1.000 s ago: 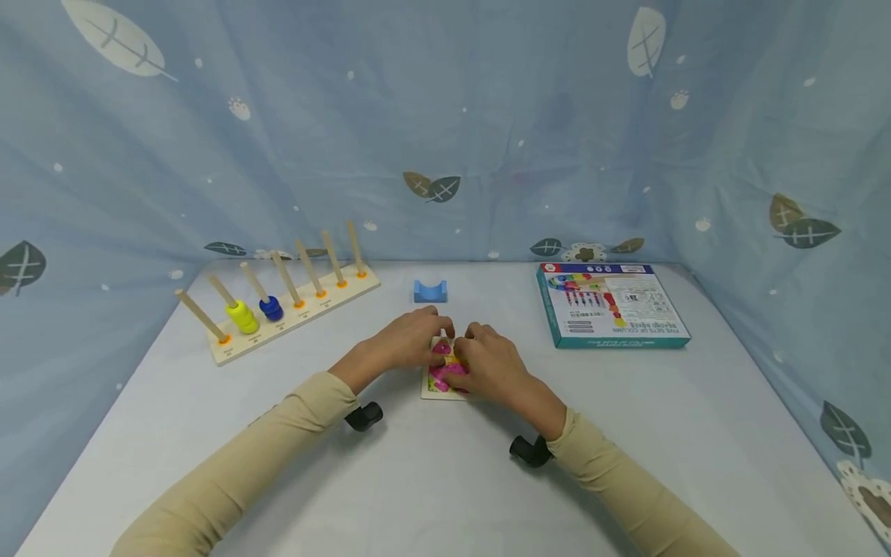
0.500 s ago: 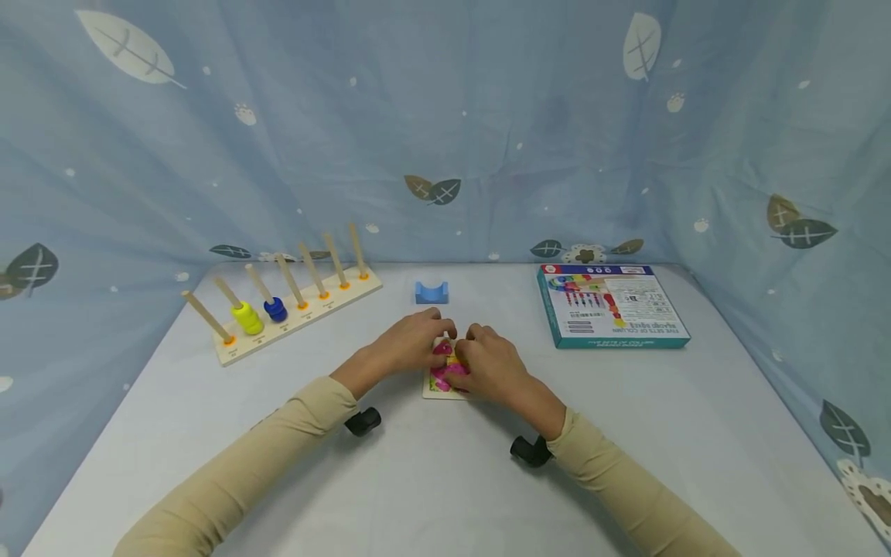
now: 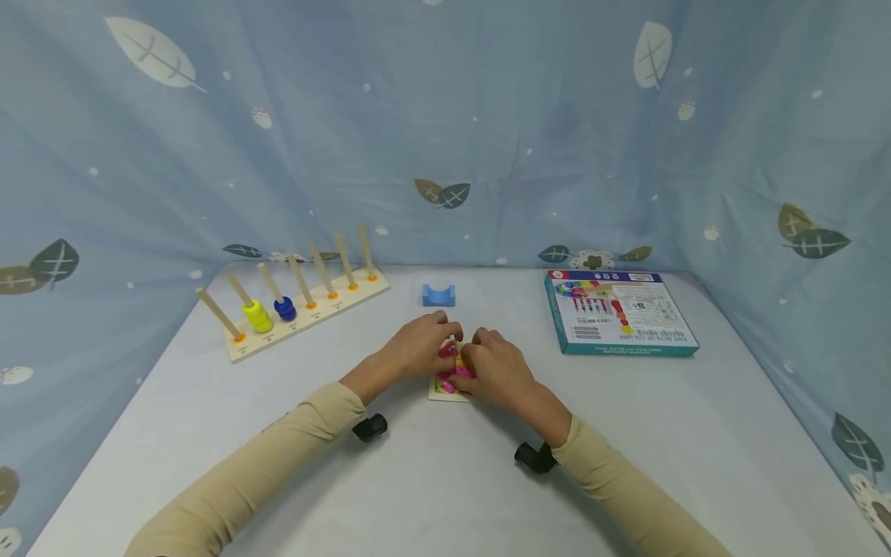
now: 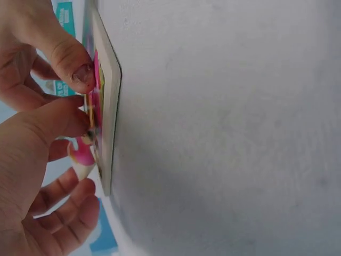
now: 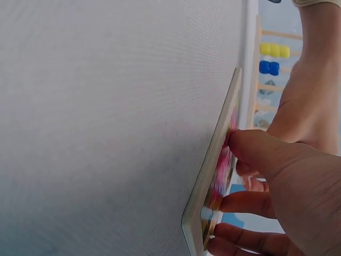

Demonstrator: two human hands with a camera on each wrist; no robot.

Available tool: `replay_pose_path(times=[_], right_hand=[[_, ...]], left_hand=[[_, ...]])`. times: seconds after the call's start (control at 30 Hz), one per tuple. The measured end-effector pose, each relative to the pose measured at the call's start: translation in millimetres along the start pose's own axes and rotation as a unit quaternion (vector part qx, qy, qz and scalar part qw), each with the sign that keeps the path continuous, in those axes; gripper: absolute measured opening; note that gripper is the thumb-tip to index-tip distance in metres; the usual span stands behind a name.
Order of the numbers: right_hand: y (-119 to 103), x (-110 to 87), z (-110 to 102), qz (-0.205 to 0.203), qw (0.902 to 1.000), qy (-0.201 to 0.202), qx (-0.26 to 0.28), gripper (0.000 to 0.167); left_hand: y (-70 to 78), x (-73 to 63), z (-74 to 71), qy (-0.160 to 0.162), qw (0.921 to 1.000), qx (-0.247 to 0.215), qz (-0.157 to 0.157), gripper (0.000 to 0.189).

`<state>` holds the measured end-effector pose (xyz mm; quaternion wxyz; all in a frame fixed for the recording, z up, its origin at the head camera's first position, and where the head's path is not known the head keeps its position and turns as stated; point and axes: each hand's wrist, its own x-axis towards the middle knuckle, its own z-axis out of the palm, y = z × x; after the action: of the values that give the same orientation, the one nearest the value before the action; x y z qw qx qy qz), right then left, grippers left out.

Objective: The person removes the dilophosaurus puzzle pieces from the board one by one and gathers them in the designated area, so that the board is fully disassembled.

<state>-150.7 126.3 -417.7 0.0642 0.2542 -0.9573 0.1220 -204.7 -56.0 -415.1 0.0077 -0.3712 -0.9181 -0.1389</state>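
A small wooden puzzle board (image 3: 436, 395) with a pink, yellow and green picture lies flat on the table between my two hands. My left hand (image 3: 416, 345) pinches a pink puzzle piece (image 4: 82, 153) with a pale edge; it stands tilted over the board in the left wrist view. On the near right part of the board sits my right hand (image 3: 500, 370), its thumb (image 5: 248, 143) touching a pink area. Its other fingertips spread over the board's surface in the right wrist view. The hands cover much of the picture.
A wooden peg rack (image 3: 316, 313) with yellow beads (image 3: 257, 316) and blue beads (image 3: 285, 309) stands at the back left. Behind the board sits a blue notched block (image 3: 438, 295). A teal-edged box (image 3: 622, 313) lies at the back right, before a leaf-print curtain (image 3: 557, 139).
The head view has shifted slightly, so everything appears a little to the right. Both hands stay at the board; a pale edge of the pink piece now shows by the left fingertips.
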Motion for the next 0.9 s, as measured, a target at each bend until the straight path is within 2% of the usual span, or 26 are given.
replay_pose_path(times=[0.27,0.53,0.9], right_hand=[[0.2,0.4,1.0,0.006,1.0000,0.000,-0.005,0.038],[4.0,-8.0,3.7,0.004,0.9999,0.002,-0.015,0.038],[0.5,-7.5,5.3,-0.010,0.9998,0.013,-0.006,0.036]], left_hand=[[-7.4,-16.4,-15.3,0.029,0.9990,-0.019,-0.029,0.029],[-24.2,-36.4,-16.6,0.031,0.9982,0.001,-0.050,0.032],[-50.1,-71.7,-30.6,0.038,0.9921,0.015,-0.119,0.033]])
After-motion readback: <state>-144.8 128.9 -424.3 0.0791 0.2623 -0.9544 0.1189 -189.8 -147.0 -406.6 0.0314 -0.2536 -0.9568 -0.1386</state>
